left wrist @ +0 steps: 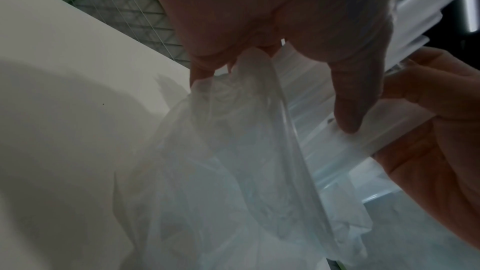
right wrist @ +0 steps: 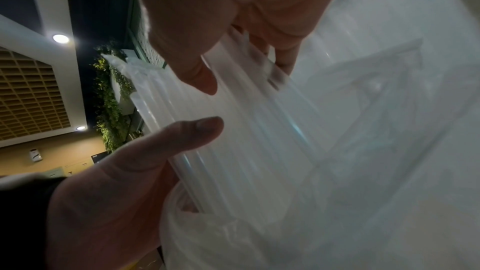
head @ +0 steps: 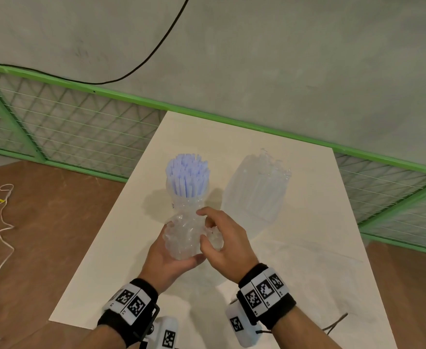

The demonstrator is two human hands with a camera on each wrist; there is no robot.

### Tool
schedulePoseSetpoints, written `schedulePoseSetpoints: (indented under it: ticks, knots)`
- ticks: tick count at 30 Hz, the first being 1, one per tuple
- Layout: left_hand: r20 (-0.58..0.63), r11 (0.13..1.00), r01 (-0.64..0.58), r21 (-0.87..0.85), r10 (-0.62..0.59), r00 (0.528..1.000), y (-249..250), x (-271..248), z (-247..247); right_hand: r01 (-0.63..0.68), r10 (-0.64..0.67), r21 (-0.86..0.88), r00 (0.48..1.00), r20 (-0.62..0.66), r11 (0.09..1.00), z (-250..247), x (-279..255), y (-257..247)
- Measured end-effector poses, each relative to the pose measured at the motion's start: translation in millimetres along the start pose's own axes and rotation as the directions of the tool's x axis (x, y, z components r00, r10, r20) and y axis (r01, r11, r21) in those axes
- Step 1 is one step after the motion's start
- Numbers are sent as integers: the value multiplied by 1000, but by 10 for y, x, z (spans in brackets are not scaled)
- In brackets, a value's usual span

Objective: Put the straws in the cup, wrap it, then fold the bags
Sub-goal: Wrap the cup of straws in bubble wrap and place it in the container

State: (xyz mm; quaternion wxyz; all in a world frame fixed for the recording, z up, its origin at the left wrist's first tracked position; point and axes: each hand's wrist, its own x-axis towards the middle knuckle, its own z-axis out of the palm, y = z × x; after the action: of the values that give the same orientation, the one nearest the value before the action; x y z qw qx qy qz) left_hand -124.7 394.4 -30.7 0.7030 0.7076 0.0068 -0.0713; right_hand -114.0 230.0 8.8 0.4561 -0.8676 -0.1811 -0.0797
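Note:
A clear cup [head: 184, 238] full of pale blue straws [head: 188, 176] stands tilted over the white table [head: 307, 285], with crinkled clear plastic wrap [left wrist: 246, 151] around it. My left hand [head: 168, 263] cups its base from below and the left, with the fingers curled round the wrapped body. My right hand [head: 223, 239] pinches a bunch of the wrap on the cup's right side. In the right wrist view the right hand's fingers [right wrist: 202, 77] press on the filmy wrap over the straws [right wrist: 246, 130]. The left thumb [right wrist: 187, 134] holds from below.
A clear bag [head: 256, 190] with faint straws inside lies on the table, right of the cup. A green mesh fence [head: 81, 117] runs behind the table. A white cord [head: 2, 222] lies on the brown floor to the left.

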Motion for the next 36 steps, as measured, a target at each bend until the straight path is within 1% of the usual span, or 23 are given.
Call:
schedulePoseSetpoints:
  ticks: [3,7,9,12,14,15,19,21,23,28,30,33,36]
  knots:
    - [2,1000,-14,-10,14,1000,41,-5,22,73,-74,-27,997,-38,997,18,1,28]
    - [-12,1000,-3,-5,3,1000,13,5,-5,87,-91,-45,992,-88,995,13,-11,81]
    - [-15,1000,3,10,-3,1000,-1,1,-12,50,-54,-42,994,-95,998,6,-28,96]
    - [-19,1000,8,25,-8,1000,5,-2,-8,-55,53,-18,995,-83,998,8,-43,112]
    - [-21,999,8,32,-7,1000,18,4,-11,-77,77,-8,993,-85,997,9,-39,116]
    - [-20,999,8,33,-8,1000,15,8,-14,-68,66,-11,993,-93,998,6,-36,115]
    - [-33,999,10,37,-9,999,2,15,-11,34,-51,-109,986,-156,993,-30,-2,119]
    - [-42,999,16,35,-14,999,-8,17,-7,59,-82,-140,982,-169,988,-62,21,133]
    - [-45,999,17,40,-15,999,-17,22,-16,61,-84,-146,984,-158,987,-85,23,164]
    - [-49,998,34,44,-32,998,10,19,-12,-11,4,-64,995,-102,998,-111,0,204]
    - [-50,998,44,41,-42,998,16,18,-7,-23,18,-42,995,-96,999,-159,24,178]
    - [-58,998,59,26,-57,997,-2,28,-15,-43,41,-7,985,-170,999,-300,89,110]
    - [-51,998,51,33,-49,997,2,18,-16,-80,101,91,963,-250,993,-478,159,-3]
